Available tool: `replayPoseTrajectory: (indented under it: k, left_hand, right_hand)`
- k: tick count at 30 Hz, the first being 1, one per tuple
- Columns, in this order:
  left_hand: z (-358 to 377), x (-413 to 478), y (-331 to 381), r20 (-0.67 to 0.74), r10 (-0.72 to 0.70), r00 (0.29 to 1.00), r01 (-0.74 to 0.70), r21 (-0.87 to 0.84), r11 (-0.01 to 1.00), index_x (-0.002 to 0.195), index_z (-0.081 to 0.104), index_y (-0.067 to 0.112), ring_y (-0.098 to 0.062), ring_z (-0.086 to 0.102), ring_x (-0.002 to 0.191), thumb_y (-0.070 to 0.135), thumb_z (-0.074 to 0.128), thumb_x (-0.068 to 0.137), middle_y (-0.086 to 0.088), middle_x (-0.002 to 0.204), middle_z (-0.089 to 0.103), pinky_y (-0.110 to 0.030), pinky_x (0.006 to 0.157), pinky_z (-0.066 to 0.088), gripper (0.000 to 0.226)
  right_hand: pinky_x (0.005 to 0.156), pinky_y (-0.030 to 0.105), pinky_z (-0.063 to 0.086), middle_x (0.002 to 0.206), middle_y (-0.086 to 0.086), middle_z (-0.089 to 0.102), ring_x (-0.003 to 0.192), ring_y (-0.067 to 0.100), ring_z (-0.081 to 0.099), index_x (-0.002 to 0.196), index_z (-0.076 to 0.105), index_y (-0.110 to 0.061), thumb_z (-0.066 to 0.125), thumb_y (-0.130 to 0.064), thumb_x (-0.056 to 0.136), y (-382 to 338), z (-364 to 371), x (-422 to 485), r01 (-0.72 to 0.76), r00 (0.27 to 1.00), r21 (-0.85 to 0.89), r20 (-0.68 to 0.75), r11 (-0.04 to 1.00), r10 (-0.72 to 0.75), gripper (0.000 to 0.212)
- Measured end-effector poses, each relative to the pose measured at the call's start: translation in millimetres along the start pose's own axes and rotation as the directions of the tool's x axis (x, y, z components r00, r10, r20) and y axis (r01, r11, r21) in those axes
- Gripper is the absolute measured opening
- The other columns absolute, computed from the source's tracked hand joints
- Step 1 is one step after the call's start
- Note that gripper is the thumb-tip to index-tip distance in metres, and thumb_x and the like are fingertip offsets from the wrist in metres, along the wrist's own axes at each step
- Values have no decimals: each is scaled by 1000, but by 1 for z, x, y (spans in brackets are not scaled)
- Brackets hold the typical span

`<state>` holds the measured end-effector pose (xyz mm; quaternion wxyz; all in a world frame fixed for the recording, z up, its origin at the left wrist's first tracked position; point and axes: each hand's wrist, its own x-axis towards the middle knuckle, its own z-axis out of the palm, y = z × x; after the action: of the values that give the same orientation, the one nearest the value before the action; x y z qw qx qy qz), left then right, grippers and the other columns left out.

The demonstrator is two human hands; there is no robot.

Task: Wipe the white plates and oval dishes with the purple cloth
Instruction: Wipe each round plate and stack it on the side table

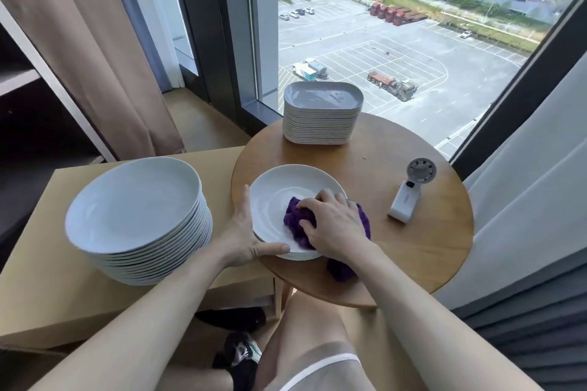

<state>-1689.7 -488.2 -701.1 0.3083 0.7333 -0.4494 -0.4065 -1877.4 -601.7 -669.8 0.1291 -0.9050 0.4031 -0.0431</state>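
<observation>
On the round table (413, 247), the left hand's (244, 232) grip holds the plate (273, 197), the right hand (333, 222) clutches the purple cloth (297, 222) (half hidden).

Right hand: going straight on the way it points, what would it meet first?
The right hand, gripping the purple cloth, would probably first meet the far left rim of the white plate, close to the left hand holding that plate.
</observation>
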Motion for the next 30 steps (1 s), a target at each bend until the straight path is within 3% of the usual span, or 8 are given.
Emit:
replayPoseTrajectory:
  k: [6,10,12,14,17,21,24,30]
  left_hand:
    - [1,3,-3,-3,22,1000,-22,5,1000,153,-30,43,-7,26,144,74,92,47,20,158,22,-30,118,26,164]
    - [1,6,-7,-16,44,999,-43,10,999,147,-29,54,-2,30,135,78,90,43,46,135,23,-25,110,28,160]
    - [2,6,-9,-30,40,999,-39,17,999,146,-30,57,-1,31,135,80,90,42,39,142,26,-26,111,29,160]
    - [3,6,-10,-47,59,997,-59,1,998,140,-27,69,10,41,127,78,91,43,40,142,33,-15,106,34,153]
    - [4,6,-11,-82,103,991,-105,-32,994,129,-12,79,28,38,119,71,95,45,55,124,36,3,85,38,136]
    - [5,7,-13,-98,137,986,-143,-54,988,145,-1,62,19,42,123,65,97,48,45,129,41,-8,92,41,138]
    - [5,6,-12,-104,149,983,-156,-62,986,142,4,65,17,45,122,63,98,48,43,131,43,0,87,42,132]
    - [5,5,-9,-104,182,978,-190,-81,978,146,14,57,4,53,125,56,100,51,31,137,49,-15,92,49,128]
  right_hand:
    - [102,48,32,134,2,48,124,30,41,134,56,-38,48,-44,99,14,-5,22,-116,993,-75,-31,990,114,36]
    - [102,49,32,134,6,45,124,34,40,130,53,-28,45,-42,101,7,-1,36,-140,989,-101,-62,985,134,32]
    - [102,50,33,135,8,45,124,35,40,129,51,-25,43,-41,103,5,1,41,-134,989,-113,-73,984,127,32]
    - [103,50,34,135,8,45,123,35,41,130,49,-24,41,-41,103,4,3,44,-120,991,-117,-80,986,112,33]
    - [101,50,33,134,7,45,121,34,41,130,48,-23,39,-41,103,1,7,51,-104,992,-120,-85,987,95,33]
    - [99,49,33,135,8,45,122,34,41,132,46,-23,37,-41,103,-7,12,61,-92,993,-111,-85,990,83,35]
    - [103,49,33,138,9,44,124,34,41,135,46,-24,36,-42,103,-16,15,67,-80,994,-86,-88,993,72,38]
    - [107,48,28,142,4,43,132,31,35,138,46,-31,41,-44,101,-30,19,71,-36,999,68,-38,997,39,40]
